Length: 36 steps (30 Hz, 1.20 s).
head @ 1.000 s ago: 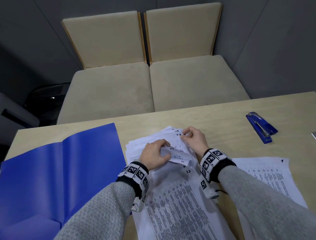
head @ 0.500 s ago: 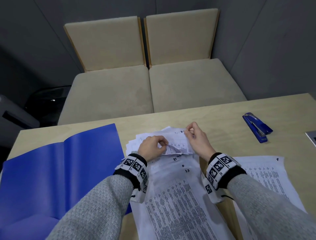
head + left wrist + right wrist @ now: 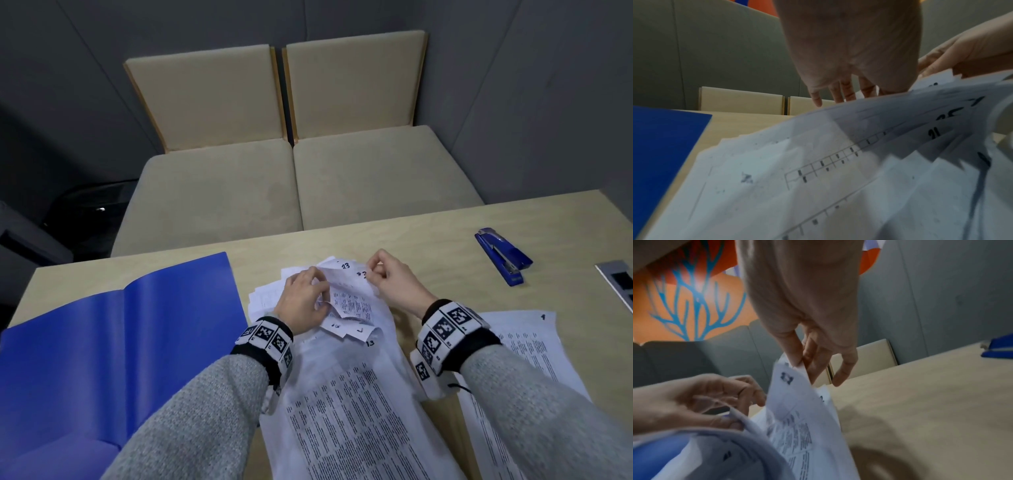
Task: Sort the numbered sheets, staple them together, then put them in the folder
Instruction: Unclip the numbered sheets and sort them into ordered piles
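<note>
Far left on the pale wooden table (image 3: 428,236): open blue folder (image 3: 102,342), lying flat, its right edge just beside the paper. Centre: loose stack of numbered sheets (image 3: 342,411), printed with text, fanned at the far end, with several upper corners folded back. Left hand (image 3: 301,305) resting on those turned-back corners, fingers curled round them and holding them bent towards the wrist. Just right of it, right hand (image 3: 394,284) pinching the top corner of the sheet marked 23 (image 3: 346,265) between thumb and forefinger, remaining fingers loosely bent. Further right, beside the right sleeve: separate pile of sheets (image 3: 534,346), flat, topmost marked 1. Far right, well apart from the paper: blue stapler (image 3: 503,255), closed, untouched. Beyond the table: two beige cushioned seats (image 3: 294,185).
</note>
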Tool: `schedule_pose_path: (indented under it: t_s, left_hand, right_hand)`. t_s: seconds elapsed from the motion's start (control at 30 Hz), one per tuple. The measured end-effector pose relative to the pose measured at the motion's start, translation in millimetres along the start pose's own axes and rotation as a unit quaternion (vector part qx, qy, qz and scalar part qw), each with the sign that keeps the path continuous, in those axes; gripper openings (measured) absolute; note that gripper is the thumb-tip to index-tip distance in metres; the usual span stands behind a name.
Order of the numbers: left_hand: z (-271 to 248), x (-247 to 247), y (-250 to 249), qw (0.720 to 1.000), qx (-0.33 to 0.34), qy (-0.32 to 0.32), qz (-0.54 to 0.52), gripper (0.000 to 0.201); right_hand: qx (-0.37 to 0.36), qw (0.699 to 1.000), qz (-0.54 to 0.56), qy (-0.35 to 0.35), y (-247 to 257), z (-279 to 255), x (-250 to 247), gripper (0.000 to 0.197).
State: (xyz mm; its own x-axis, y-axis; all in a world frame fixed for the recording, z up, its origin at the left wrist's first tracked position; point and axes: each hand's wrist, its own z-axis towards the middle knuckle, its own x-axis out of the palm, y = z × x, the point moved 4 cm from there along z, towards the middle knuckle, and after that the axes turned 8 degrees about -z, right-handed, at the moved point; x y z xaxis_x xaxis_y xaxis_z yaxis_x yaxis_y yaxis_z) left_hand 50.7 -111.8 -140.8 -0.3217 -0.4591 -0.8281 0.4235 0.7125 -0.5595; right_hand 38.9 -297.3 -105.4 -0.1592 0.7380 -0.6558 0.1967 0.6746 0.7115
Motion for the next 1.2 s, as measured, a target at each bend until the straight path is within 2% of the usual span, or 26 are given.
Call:
schedule_pose_path:
  t_s: [0.13,0.23,0.4,0.5,0.53,0.63,0.7,0.87,1.03,1.1,1.2]
  left_hand:
    - [4.3,1.5,-0.1,1.000,0.006,0.011,-0.021,0.009]
    - [8.6,2.9,-1.4,0.999,0.018,0.018,0.021,0.013]
    - [13.2,7.8,-2.8,0.997,0.020,0.031,0.061,0.015]
    - [12.3,7.0,-2.2,0.999,0.012,0.045,0.014,0.011]
    - [11.6,5.9,-2.4,0.999,0.009,0.053,-0.002,0.010]
    - [8.7,4.3,-2.1,0.998,0.004,0.060,-0.036,0.017]
    - [7.0,4.6,-1.1,0.997,0.003,0.056,-0.046,0.016]
    - [5.6,3.1,0.9,0.997,0.007,0.054,-0.052,0.011]
    - [4.2,3.9,0.3,0.997,0.008,0.061,-0.052,0.013]
    - [5.5,3.9,0.2,0.997,0.009,0.060,-0.049,0.011]
    - [7.7,3.5,0.8,0.997,0.005,0.051,-0.049,0.010]
  right_hand:
    - [0.011,0.997,-0.073,-0.012,-7.9,-1.1,3.6,0.021]
    - [-0.002,0.994,-0.102,-0.024,-10.7,-3.9,10.0,0.016]
    - [0.021,0.985,-0.162,-0.059,-20.0,-11.4,11.3,0.012]
    - [0.018,0.987,-0.093,-0.129,-20.1,-11.9,-1.2,0.013]
    - [0.019,0.990,-0.053,-0.132,-20.9,-10.4,-5.5,0.015]
    - [0.031,0.998,0.028,-0.036,-19.7,-5.7,-14.4,0.017]
    - [0.046,0.995,0.089,-0.030,-22.8,-1.4,-26.1,0.017]
    - [0.083,0.946,0.232,-0.209,-42.6,12.2,-90.5,0.018]
    - [0.069,0.874,0.307,-0.369,-67.2,12.0,-170.1,0.023]
    - [0.076,0.852,0.339,-0.391,-82.0,8.0,-192.7,0.019]
    - [0.086,0.845,0.370,-0.376,-108.0,3.8,-209.8,0.012]
